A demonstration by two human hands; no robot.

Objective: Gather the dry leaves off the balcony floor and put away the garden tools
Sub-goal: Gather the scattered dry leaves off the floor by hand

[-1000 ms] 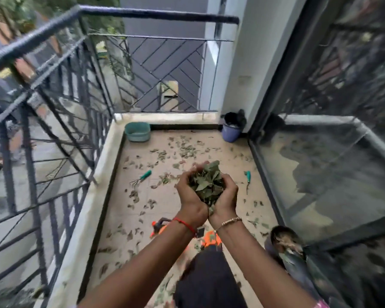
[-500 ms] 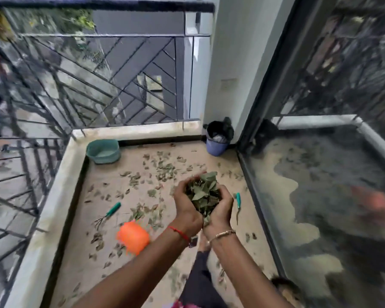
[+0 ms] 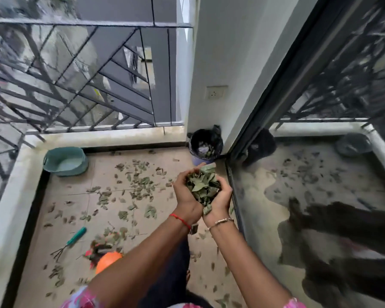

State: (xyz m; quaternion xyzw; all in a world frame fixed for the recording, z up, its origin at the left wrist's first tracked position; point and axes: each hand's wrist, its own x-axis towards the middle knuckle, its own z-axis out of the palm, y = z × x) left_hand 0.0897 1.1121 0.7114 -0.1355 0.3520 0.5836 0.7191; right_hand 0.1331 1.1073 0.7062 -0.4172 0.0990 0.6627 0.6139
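Balcony floor [image 3: 60, 210]: you are on the leaf-gathering step, and I judge it well short of done, since the tiles carry plenty more litter.
Glass door [image 3: 309, 196]: it runs down the right of the frame, just beside your right hand. It shows only reflections, no sticker or lettering.
Scattered leaves [image 3: 138, 185]: they lie thickest at mid-frame and thinner toward the lower left and lower centre. Several more scoops look needed.
Teal basin [image 3: 65, 161]: it sits in the floor's corner at middle left of the frame. Nothing is readable on its wall.
Lined bin [image 3: 206, 143]: it has a black liner and stands at the foot of the white wall, just above your hands in the frame, with some leaves inside. Your next move, as I read it, is to bring the load over its mouth and part your palms there.
Left hand [image 3: 186, 194] and right hand [image 3: 221, 196]: they are cupped side by side at centre frame, fingers curled up round the load.
Handful of leaves [image 3: 202, 185]: it is heaped between both palms, with one leaf hanging from the bottom — keep your palms close or bits may drop short of the bin.
Hand rake [image 3: 70, 240]: it has a green handle and lies on the tiles at lower left, apart from your hands. The tools part has not begun.
Orange object [image 3: 108, 262]: it is at the lower centre-left, partly hidden by your left forearm — I cannot tell what it is.
Wall socket [image 3: 215, 93]: it is on the white wall at upper centre, its print too small to read.
Writing: none legible anywhere in view.
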